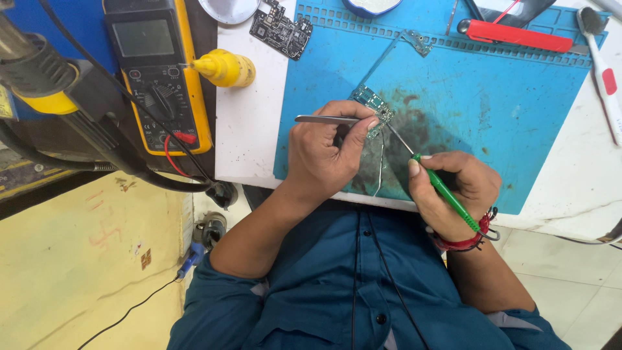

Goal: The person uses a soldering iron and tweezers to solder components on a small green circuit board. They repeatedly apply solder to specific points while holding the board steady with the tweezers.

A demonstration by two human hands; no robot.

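My left hand [322, 157] is closed on slim silver tweezers [322, 119] and rests at a small green circuit board [374, 104] lying on a blue work mat [492, 104]. The thumb and forefinger press at the board's near edge. In my right hand [461, 183] is a green-handled tool [446, 192] held like a pen; its thin metal tip [401, 139] slants up to the board's lower corner. A fine wire [380, 170] trails from the board towards me. Dark smudges stain the mat around the board.
A yellow multimeter [157, 71] with red and black leads and a yellow squeeze bottle [225, 69] sit to the left. Another dark circuit board [280, 30] lies at the back. A red-handled tool [515, 36] and a white brush [602, 71] are at the right. A hose-fed nozzle [35, 74] hangs far left.
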